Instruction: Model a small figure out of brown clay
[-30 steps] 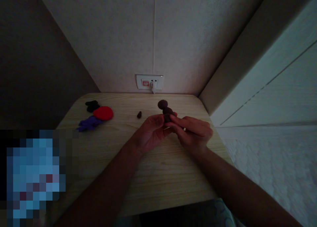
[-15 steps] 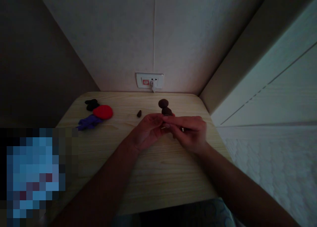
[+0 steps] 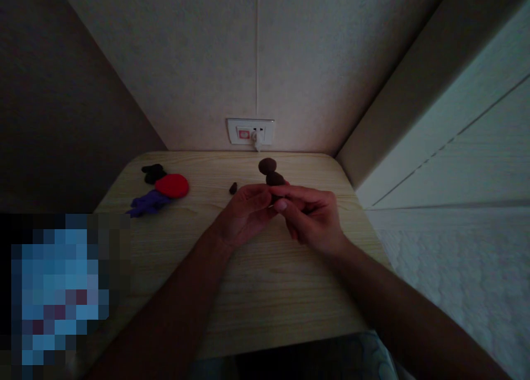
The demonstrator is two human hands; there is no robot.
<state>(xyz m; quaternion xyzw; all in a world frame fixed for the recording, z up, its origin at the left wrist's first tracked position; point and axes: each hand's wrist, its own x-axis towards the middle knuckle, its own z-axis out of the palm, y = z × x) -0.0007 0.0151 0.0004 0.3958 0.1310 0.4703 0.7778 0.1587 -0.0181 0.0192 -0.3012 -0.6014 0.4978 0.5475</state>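
Head camera view shows two bare hands that meet above a pale wooden table, near its far half. Between their fingertips there is a dark brown piece, which looks soft like modelling clay; its upper part is a round ball, and under this ball sits a second rounded lump, a little to the right, touching it. The lower end of the piece is hidden behind the fingers. The left hand is narrow, with the thumb and the fingers closed around this lower part. The right hand is also narrow: its index finger lies across the front of the piece, its thumb is just below, and it pinches the piece there. To the left of the ball, a small dark bit lies on the table, apart from the hands. Farther left, a flat red disc touches a purple lump in front and a black lump behind. At the wall, just above the far table edge, a white socket plate carries a plug. Large squares cover the lower left corner, so I cannot tell what is there.
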